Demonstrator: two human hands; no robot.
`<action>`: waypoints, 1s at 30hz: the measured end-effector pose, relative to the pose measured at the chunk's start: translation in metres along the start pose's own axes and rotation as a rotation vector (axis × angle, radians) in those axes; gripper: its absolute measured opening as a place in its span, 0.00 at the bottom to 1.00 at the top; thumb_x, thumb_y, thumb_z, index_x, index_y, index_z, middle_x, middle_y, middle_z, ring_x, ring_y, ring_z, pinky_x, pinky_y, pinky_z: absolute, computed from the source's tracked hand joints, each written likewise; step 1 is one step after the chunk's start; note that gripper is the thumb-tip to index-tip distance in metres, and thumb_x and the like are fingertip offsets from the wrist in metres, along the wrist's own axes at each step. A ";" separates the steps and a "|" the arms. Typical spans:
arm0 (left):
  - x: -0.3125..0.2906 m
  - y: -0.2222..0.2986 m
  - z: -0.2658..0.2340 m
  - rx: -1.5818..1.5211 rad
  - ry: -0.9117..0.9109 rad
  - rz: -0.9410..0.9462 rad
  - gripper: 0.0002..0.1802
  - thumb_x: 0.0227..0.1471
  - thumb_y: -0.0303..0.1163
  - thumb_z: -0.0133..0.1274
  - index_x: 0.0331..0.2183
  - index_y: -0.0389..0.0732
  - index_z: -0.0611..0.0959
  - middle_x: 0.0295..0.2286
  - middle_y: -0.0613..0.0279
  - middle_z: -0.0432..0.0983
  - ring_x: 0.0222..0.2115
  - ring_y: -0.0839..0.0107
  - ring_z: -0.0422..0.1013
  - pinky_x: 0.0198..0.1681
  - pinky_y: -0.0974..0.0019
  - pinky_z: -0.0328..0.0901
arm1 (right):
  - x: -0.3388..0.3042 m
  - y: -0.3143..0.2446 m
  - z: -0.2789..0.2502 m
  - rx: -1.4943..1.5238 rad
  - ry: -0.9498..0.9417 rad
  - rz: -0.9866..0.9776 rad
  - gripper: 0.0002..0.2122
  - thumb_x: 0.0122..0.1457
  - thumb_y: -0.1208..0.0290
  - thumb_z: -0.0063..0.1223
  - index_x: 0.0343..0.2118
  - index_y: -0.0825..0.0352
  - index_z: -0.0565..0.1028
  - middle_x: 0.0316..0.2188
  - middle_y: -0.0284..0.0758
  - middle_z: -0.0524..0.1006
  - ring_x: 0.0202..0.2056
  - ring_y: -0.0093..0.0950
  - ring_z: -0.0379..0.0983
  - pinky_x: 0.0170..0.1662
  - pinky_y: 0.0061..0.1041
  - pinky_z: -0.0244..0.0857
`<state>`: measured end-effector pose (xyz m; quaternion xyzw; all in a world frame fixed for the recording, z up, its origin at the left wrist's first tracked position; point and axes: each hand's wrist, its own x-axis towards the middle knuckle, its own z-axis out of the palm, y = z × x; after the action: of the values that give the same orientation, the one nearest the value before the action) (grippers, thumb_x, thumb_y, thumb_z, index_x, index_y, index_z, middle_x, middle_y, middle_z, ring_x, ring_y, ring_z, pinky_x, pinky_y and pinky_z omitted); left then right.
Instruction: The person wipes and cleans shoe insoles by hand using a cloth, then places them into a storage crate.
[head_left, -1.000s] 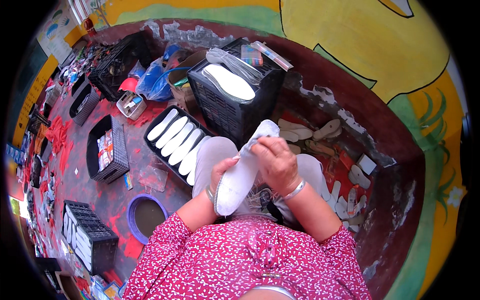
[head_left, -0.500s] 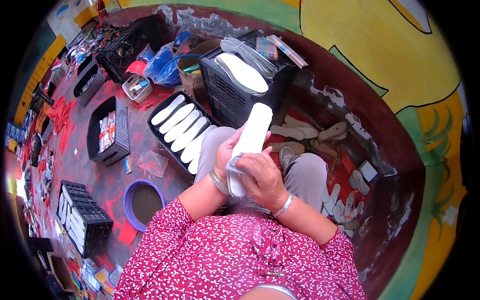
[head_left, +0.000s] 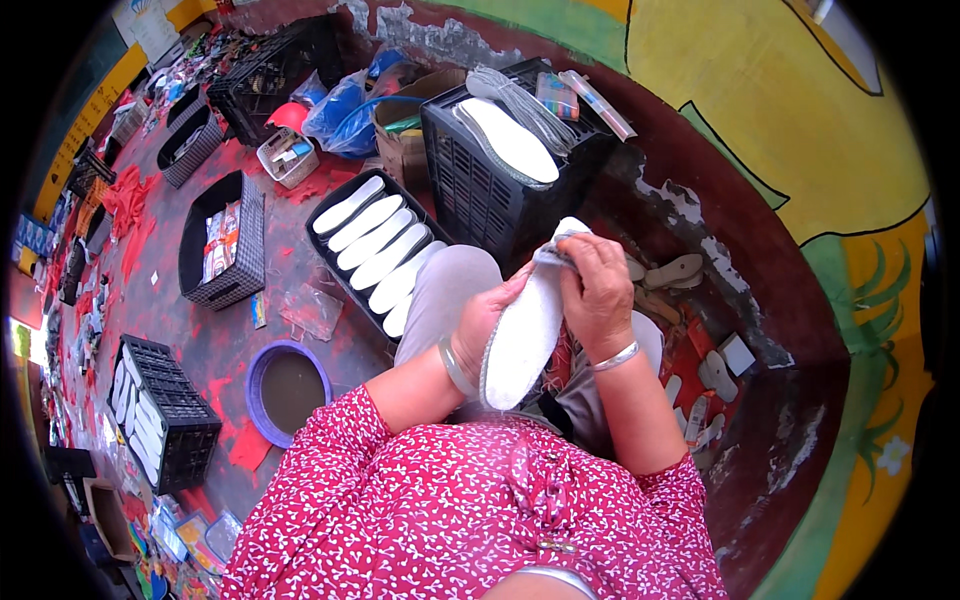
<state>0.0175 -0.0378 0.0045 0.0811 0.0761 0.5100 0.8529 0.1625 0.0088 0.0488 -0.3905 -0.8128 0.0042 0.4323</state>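
A white shoe sole with a grey stitched-looking edge is held tilted above my lap. My left hand is closed on its left side, thumb along the edge. At the sole's far end, my right hand presses a small grey cloth against it with bent fingers. The fingers partly hide the cloth and that end of the sole. More white soles lie in a row in a black basket beyond my left knee.
A black crate ahead bears another white sole and a grey cord bundle. Loose soles lie by the wall on the right. A purple basin of murky liquid and a crate of soles stand left.
My right hand and the cloth have moved from the sole's near part to its far end. The sole has tipped, and my left hand has shifted slightly right and lower.
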 end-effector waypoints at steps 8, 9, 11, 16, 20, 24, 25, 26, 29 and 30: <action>0.015 0.022 -0.029 -0.095 -0.223 0.164 0.29 0.59 0.36 0.37 0.61 0.48 0.55 0.53 0.38 0.61 0.49 0.51 0.66 0.54 0.52 0.62 | -0.031 -0.052 0.003 0.477 -0.321 -0.071 0.14 0.43 0.82 0.55 0.36 0.66 0.74 0.37 0.38 0.74 0.40 0.39 0.70 0.45 0.33 0.64; 0.012 0.025 -0.026 -0.063 -0.166 0.182 0.29 0.59 0.36 0.38 0.61 0.48 0.55 0.53 0.40 0.60 0.49 0.51 0.66 0.54 0.52 0.62 | -0.035 -0.058 0.002 0.577 -0.382 -0.090 0.14 0.43 0.82 0.55 0.36 0.66 0.74 0.37 0.38 0.74 0.41 0.39 0.70 0.45 0.33 0.64; 0.007 0.025 -0.013 -0.044 -0.046 0.270 0.31 0.58 0.34 0.40 0.61 0.46 0.54 0.55 0.45 0.58 0.50 0.52 0.66 0.54 0.52 0.63 | -0.039 -0.060 0.002 0.732 -0.509 -0.129 0.15 0.43 0.82 0.57 0.37 0.66 0.75 0.36 0.38 0.75 0.39 0.35 0.71 0.43 0.30 0.65; -0.019 0.050 -0.034 -0.039 0.068 0.325 0.27 0.60 0.41 0.37 0.58 0.42 0.60 0.53 0.47 0.63 0.51 0.50 0.64 0.53 0.51 0.64 | -0.042 -0.041 -0.003 0.817 -0.565 0.096 0.13 0.44 0.81 0.57 0.36 0.67 0.75 0.36 0.37 0.77 0.38 0.33 0.73 0.43 0.27 0.65; -0.055 0.080 -0.073 -0.145 0.166 0.386 0.30 0.60 0.45 0.34 0.55 0.32 0.63 0.50 0.37 0.64 0.46 0.46 0.69 0.50 0.53 0.66 | -0.055 -0.015 -0.010 0.841 -0.515 0.384 0.12 0.46 0.82 0.55 0.36 0.71 0.75 0.37 0.37 0.76 0.39 0.27 0.72 0.45 0.23 0.65; -0.092 0.106 -0.105 0.024 0.567 0.529 0.24 0.57 0.42 0.40 0.42 0.31 0.75 0.35 0.51 0.77 0.35 0.59 0.74 0.37 0.57 0.73 | -0.069 0.010 -0.011 0.866 -0.457 0.698 0.10 0.48 0.82 0.54 0.36 0.71 0.75 0.35 0.31 0.75 0.37 0.21 0.70 0.42 0.19 0.64; -0.101 0.112 -0.110 0.044 0.648 0.559 0.23 0.56 0.42 0.41 0.42 0.32 0.75 0.34 0.52 0.77 0.34 0.61 0.74 0.35 0.58 0.73 | -0.073 0.016 -0.010 0.883 -0.435 0.746 0.10 0.49 0.82 0.54 0.36 0.71 0.75 0.34 0.30 0.74 0.37 0.20 0.69 0.42 0.18 0.64; -0.111 0.119 -0.122 0.061 0.726 0.590 0.21 0.56 0.42 0.42 0.41 0.33 0.76 0.34 0.54 0.77 0.33 0.63 0.75 0.33 0.60 0.73 | -0.077 0.022 -0.008 0.897 -0.414 0.791 0.10 0.49 0.82 0.54 0.36 0.70 0.75 0.34 0.29 0.74 0.36 0.19 0.69 0.41 0.18 0.63; -0.135 0.138 -0.149 0.180 0.788 0.701 0.16 0.52 0.33 0.49 0.43 0.39 0.73 0.33 0.60 0.76 0.34 0.67 0.74 0.34 0.60 0.72 | -0.084 0.030 -0.001 0.930 -0.356 0.878 0.10 0.49 0.82 0.54 0.36 0.70 0.75 0.33 0.27 0.74 0.35 0.18 0.69 0.40 0.16 0.63; -0.140 0.142 -0.150 0.229 0.792 0.743 0.16 0.50 0.29 0.51 0.44 0.42 0.72 0.33 0.62 0.75 0.33 0.69 0.74 0.34 0.61 0.72 | -0.084 0.032 0.001 0.939 -0.338 0.897 0.10 0.49 0.82 0.55 0.36 0.69 0.75 0.33 0.27 0.74 0.35 0.18 0.68 0.40 0.16 0.63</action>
<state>-0.2020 -0.0855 -0.1049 -0.0032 0.4124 0.7565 0.5076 0.2088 -0.0223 -0.0214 -0.4551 -0.5402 0.5977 0.3793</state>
